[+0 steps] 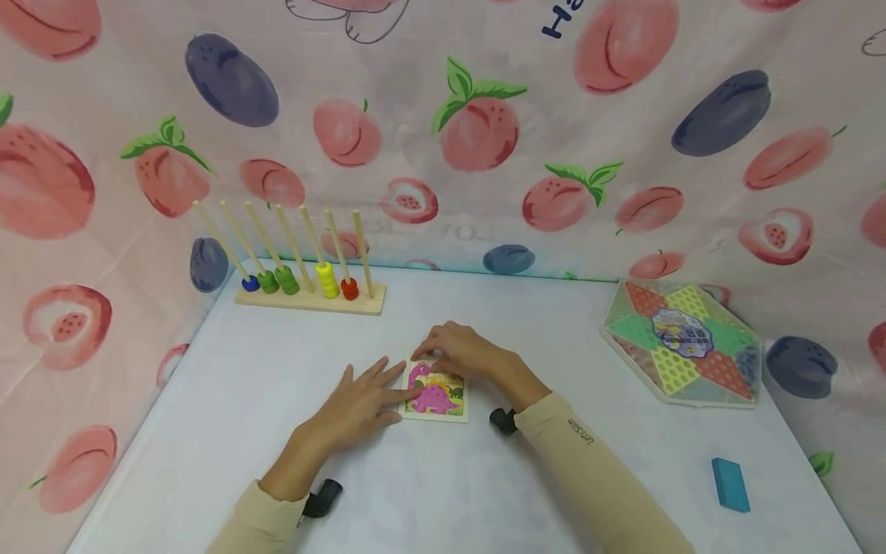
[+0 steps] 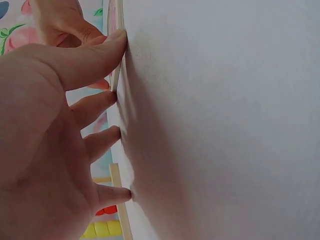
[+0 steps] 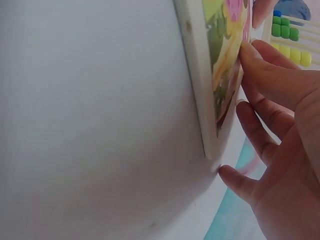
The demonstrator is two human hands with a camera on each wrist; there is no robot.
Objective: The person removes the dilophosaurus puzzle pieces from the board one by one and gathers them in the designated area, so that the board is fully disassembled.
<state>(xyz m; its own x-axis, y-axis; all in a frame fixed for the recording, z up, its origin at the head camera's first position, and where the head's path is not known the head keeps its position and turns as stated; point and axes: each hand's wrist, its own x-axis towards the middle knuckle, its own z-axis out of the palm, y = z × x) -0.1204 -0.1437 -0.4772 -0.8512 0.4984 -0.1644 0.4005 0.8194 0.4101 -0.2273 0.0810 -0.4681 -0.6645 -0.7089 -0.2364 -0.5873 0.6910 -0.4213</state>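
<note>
A small square picture puzzle [image 1: 434, 399] with a pink dinosaur lies in a pale wooden frame. My left hand [image 1: 356, 404] is spread beside it, one finger reaching over the picture. In the left wrist view, the left thumb [image 2: 107, 52] rests along the frame's near edge, and the other fingertips are down at its side. From the far side, my right hand [image 1: 465, 352] bends over the puzzle's upper edge. The right thumb [image 3: 265, 67] touches the picture [image 3: 227, 55], close to the index fingertip. I cannot tell whether a puzzle piece is pinched between them.
A wooden abacus stand [image 1: 311, 302] with coloured beads on upright pegs stands at the back left. At the right lie a hexagonal Chinese checkers box [image 1: 681, 342] and a blue block [image 1: 731, 485]. A fruit-print curtain [image 1: 477, 215] hangs behind the white table [image 1: 554, 500].
</note>
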